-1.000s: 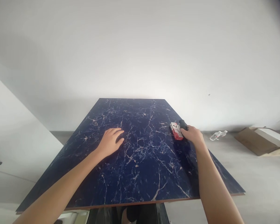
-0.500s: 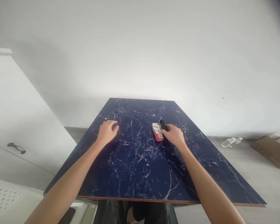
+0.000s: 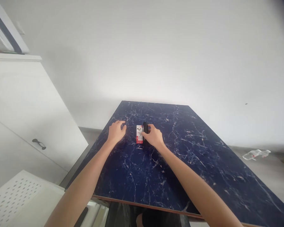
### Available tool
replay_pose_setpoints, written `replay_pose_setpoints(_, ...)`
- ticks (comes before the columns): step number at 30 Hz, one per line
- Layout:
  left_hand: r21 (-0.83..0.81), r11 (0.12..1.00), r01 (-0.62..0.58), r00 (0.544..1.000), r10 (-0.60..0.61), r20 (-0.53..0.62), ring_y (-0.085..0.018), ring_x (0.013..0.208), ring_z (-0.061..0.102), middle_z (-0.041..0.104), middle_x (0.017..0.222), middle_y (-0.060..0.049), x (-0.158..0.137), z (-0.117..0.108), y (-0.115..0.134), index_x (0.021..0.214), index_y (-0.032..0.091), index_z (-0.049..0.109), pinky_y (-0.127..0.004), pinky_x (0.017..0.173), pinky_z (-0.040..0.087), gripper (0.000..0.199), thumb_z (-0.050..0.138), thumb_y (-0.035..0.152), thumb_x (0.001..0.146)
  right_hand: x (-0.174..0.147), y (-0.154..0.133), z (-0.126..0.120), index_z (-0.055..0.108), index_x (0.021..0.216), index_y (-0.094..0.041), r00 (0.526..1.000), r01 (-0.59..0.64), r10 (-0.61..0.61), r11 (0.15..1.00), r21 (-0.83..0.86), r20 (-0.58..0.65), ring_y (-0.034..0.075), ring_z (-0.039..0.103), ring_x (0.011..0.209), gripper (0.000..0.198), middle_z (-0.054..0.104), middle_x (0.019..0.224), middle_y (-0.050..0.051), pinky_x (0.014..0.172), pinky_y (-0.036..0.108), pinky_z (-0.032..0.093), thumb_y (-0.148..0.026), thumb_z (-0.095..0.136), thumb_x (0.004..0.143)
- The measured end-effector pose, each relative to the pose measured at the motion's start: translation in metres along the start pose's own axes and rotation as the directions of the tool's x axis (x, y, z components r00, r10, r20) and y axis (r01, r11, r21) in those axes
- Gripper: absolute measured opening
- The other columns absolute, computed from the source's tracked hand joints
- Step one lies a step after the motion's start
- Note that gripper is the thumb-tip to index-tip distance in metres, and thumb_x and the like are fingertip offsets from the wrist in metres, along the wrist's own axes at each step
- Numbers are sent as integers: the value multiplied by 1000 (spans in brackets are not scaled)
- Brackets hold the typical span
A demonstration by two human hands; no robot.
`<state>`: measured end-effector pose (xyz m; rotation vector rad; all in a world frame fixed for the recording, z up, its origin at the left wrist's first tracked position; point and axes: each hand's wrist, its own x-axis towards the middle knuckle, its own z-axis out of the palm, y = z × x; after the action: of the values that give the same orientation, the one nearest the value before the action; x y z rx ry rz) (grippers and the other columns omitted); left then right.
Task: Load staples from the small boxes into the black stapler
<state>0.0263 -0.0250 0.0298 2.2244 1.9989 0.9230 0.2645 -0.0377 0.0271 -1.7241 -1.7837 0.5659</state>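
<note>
Item: one small white-and-red printed cardboard box (image 3: 139,135), near the centre of the frame, upright in view; we cannot tell whether it rests or is lifted slightly. It looks closed, its contents hidden from us.

Item: one black, rounded, elongated object (image 3: 145,126), along the box's right side.

Right hand (image 3: 154,135): fingers curled closely about the black object, thumb at the box's edge; whether it grips the box too, we cannot tell.

Left hand (image 3: 117,131): left of the box and apart from it, thumb and fingers parted in a loose curve, nothing visible between them.

Step in hand, as we judge it: one-handed handling of the pair; a next move calls for a steady right grip.

Surface: dark-blue, white-veined, marble-patterned tabletop (image 3: 137,173), lower centre.

Surroundings: white panelled cabinet (image 3: 21,91) at left, front shut, contents unseen; white perforated panel (image 3: 16,195), lower left; white container with a dark-blue band (image 3: 8,28), upper left, contents unclear to us; clear plastic bottle (image 3: 251,154), on the floor at right.
</note>
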Motion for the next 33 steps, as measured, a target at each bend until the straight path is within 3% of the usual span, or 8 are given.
replay_pose_setpoints(5, -64, 996, 62, 992, -55, 110, -30, 120, 66, 71, 129, -9, 7, 2, -16, 121, 21, 71, -44, 106, 49, 35, 48, 23, 94, 8, -47, 48, 45, 145, -20, 998, 21, -26, 996, 92, 54, 34, 70, 109, 76, 76, 114, 12, 93, 41, 51, -50, 72, 81)
replay_pose_setpoints(8, -124, 988, 92, 976, -66, 206, -29, 119, 67, 72, 128, -8, 13, -4, -29, 120, 21, 72, -40, 104, 51, 38, 46, 22, 93, 16, -60, 59, 45, 146, -19, 992, -26, 3, 982, 186, 122, 33, 69, 111, 77, 74, 117, 13, 95, 42, 51, -56, 69, 83)
replay_pose_setpoints(13, -227, 972, 65, 930, 24, 366, -28, 123, 65, 67, 138, -6, 16, -26, -41, 126, 26, 71, -34, 99, 54, 39, 56, 38, 92, 47, -45, 50, 55, 137, -15, 991, -84, 46, 950, 302, 129, 31, 68, 111, 57, 69, 126, 18, 97, 44, 51, -55, 39, 101)
replay_pose_setpoints(19, -303, 950, -79, 849, 224, 479, -33, 139, 52, 59, 148, -7, 10, -33, -38, 133, 30, 68, -43, 111, 47, 61, 71, 63, 82, 72, -25, 60, 68, 123, -20, 951, -47, -123, 850, 525, 285, 19, 68, 111, 43, 71, 127, 7, 88, 30, 58, -43, 37, 103)
replay_pose_setpoints(25, -204, 979, -23, 822, 134, 554, -39, 150, 35, 42, 162, -9, 12, -23, -43, 132, 33, 68, -55, 114, 39, 66, 70, 72, 78, 75, -17, 68, 73, 116, -15, 920, -63, -201, 773, 631, 337, 21, 67, 113, 51, 72, 125, 11, 91, 32, 58, -48, 36, 105)
replay_pose_setpoints(30, -240, 971, -17, 832, 147, 535, -37, 137, 54, 55, 152, -5, 14, -25, -42, 125, 34, 72, -49, 111, 46, 57, 74, 65, 77, 80, -14, 71, 73, 114, -15, 924, -72, -194, 758, 649, 330, 22, 68, 112, 48, 73, 121, 11, 91, 33, 59, -46, 38, 104)
replay_pose_setpoints(33, -226, 974, -26, 832, 147, 535, -37, 143, 47, 54, 153, -5, 11, -27, -38, 125, 32, 72, -49, 116, 40, 58, 77, 62, 76, 80, -14, 74, 73, 112, -16, 927, -63, -195, 762, 645, 320, 21, 69, 109, 42, 74, 116, 10, 91, 33, 59, -41, 41, 102)
